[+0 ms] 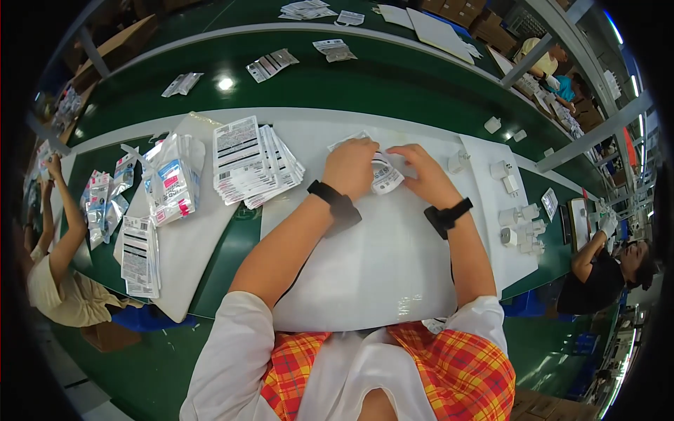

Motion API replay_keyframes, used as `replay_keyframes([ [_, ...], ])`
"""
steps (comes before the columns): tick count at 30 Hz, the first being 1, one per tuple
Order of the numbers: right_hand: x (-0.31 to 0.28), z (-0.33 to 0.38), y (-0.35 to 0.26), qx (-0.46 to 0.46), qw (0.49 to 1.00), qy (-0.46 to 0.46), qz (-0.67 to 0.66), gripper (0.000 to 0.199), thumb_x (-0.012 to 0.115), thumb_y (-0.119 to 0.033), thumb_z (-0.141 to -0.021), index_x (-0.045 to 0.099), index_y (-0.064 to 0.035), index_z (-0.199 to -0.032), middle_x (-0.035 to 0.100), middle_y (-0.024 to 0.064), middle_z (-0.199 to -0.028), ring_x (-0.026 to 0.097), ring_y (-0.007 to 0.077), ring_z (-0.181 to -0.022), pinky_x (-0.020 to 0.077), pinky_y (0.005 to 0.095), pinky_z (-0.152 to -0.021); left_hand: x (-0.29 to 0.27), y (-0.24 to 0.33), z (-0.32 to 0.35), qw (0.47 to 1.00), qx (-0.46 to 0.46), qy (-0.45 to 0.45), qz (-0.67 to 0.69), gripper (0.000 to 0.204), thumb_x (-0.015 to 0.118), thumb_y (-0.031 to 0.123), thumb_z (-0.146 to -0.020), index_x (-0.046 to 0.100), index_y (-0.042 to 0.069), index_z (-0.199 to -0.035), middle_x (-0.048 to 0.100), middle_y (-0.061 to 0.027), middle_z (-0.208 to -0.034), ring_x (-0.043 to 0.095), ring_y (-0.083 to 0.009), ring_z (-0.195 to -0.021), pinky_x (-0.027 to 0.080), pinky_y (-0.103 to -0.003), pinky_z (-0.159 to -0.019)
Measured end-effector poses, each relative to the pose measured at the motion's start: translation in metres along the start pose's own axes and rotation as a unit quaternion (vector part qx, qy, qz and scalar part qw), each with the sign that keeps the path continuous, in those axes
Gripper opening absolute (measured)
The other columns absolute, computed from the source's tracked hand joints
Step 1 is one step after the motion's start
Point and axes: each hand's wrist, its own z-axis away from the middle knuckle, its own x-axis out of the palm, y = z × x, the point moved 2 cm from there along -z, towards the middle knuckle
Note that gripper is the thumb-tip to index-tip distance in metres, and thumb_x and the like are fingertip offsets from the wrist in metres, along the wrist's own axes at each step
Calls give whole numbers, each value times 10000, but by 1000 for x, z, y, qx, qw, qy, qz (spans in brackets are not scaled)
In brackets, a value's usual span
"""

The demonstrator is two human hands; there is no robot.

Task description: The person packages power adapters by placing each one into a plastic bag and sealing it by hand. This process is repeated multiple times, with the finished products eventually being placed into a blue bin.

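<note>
Around our hands we see many things. On our left lies a fan of white printed flat packets (242, 158), and beyond it a heap of shiny plastic pouches with blue and pink print (168, 184). Nearer to us, on the same side, is a narrow white printed stack (139, 256). On our right stand several white plastic plug adapters (511, 216); one single adapter (458, 162) is near our right hand (425, 175). These piles leave the space between our forearms free.

The small white packet with black print (385, 177) is between our hands, above the white sheet (358, 274). Our left hand (353, 165) has its fingers bent and pinches this packet; our right hand is half spread, thumb and forefinger apart, at its right edge.

The pouches bulge, but their content we cannot tell. Under the sheet is a green table (214, 270); people sit at both sides.
</note>
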Motion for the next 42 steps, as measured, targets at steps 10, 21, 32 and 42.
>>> replay_keyframes([
  [10,-2,-52,-32,-61,994,71,-55,206,638,-28,-814,597,-37,-1015,621,64,-1040,571,197,-1001,471,312,-852,-40,-28,-7,891,-45,8,451,341,642,139,-832,626,5,-1145,667,-121,-1085,629,-237,-1007,491,-348,-868],
  [21,28,-23,-35,183,915,99,-345,254,619,-226,-924,650,14,-997,648,49,-875,600,113,-805,473,253,-760,-8,-30,11,830,-140,57,537,320,563,255,-956,639,-35,-1069,673,-64,-912,604,-106,-824,491,-261,-724],
  [32,5,-8,40,-53,998,8,-44,149,621,-134,-870,712,-60,-964,685,72,-866,630,221,-801,480,323,-790,9,-61,0,990,11,-32,139,206,557,124,-901,689,125,-1059,692,-17,-881,557,-184,-696,419,-313,-686],
  [42,41,7,-43,5,993,-87,82,139,647,-18,-753,711,-51,-873,661,121,-904,599,305,-909,485,366,-777,11,-26,38,997,64,-24,-34,342,609,70,-810,655,221,-1114,587,48,-1101,469,-241,-1086,308,-414,-929],
])
